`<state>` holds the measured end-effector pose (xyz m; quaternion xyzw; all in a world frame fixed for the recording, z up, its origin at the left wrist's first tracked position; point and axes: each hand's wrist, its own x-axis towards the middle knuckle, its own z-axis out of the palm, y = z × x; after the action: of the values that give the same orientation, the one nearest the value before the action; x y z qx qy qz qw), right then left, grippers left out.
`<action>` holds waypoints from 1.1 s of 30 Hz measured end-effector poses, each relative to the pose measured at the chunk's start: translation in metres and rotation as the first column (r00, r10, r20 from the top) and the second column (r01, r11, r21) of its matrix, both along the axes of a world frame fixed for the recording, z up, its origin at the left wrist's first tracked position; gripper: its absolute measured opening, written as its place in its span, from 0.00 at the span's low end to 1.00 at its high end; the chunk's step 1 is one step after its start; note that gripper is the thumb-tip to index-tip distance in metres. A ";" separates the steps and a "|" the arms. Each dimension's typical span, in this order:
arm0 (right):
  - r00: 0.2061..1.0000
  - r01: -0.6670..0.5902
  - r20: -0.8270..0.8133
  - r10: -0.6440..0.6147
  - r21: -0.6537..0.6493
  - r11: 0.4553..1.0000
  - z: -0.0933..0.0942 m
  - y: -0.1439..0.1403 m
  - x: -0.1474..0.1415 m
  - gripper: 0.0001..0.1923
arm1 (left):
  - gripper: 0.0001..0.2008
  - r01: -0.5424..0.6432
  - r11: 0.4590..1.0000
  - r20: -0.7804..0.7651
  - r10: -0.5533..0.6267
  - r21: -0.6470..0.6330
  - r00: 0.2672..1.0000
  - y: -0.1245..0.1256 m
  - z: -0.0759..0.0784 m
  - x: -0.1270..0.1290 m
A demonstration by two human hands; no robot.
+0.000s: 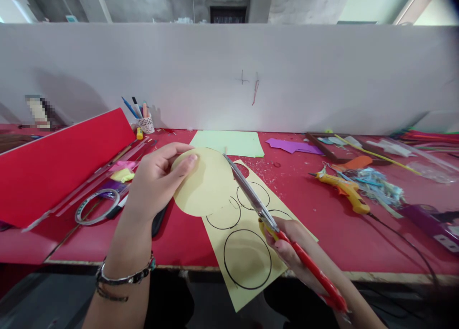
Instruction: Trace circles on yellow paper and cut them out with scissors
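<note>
Between the thumb and fingers of my left hand point(158, 176) is a pale yellow paper circle point(202, 185), held up over the table. My right hand point(287, 243) grips a pair of scissors point(253, 197) with red and yellow handles. The blades point up and to the left, beside the circle's right edge; whether they touch it I cannot tell. Under both lies a yellow paper sheet point(215, 245) with several black circle outlines and a cut-out hole near its top. The sheet's lower corner hangs past the table's front edge.
Right of me are a yellow glue gun point(340, 190) with a cord, blue-white yarn point(380, 183) and purple paper point(294, 146). Light green paper point(227, 142) lies at the back. To the left are a red board point(64, 166), a tape ring point(96, 207) and a pen cup point(146, 123).
</note>
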<state>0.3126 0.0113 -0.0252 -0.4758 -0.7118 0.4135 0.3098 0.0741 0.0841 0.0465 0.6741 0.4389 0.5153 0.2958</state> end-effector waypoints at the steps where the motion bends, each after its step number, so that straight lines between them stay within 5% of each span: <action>1: 1.000 0.005 0.004 -0.005 -0.004 1.000 0.000 0.000 0.000 0.30 | 0.07 0.005 1.000 -0.002 -0.005 -0.012 1.000 0.001 -0.001 -0.001; 17: 0.994 0.061 -0.090 -0.062 -0.005 0.998 -0.002 0.001 -0.002 0.26 | 0.07 -0.021 0.999 -0.093 0.025 0.051 0.995 0.001 -0.001 -0.003; 22: 0.966 0.137 -0.222 -0.134 -0.003 0.991 -0.010 0.002 -0.004 0.23 | 0.11 -0.118 0.977 -0.153 0.146 0.176 0.977 0.013 -0.009 -0.006; 33: 0.916 0.175 -0.344 -0.207 -0.121 0.977 -0.016 0.006 -0.005 0.23 | 0.09 -0.013 0.977 -0.048 0.003 -0.214 0.999 0.039 -0.032 -0.006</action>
<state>0.3076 0.0170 -0.0407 -0.4738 -0.5754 0.4910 0.4509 0.0678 0.1232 0.0145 0.6486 0.5015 0.4501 0.3540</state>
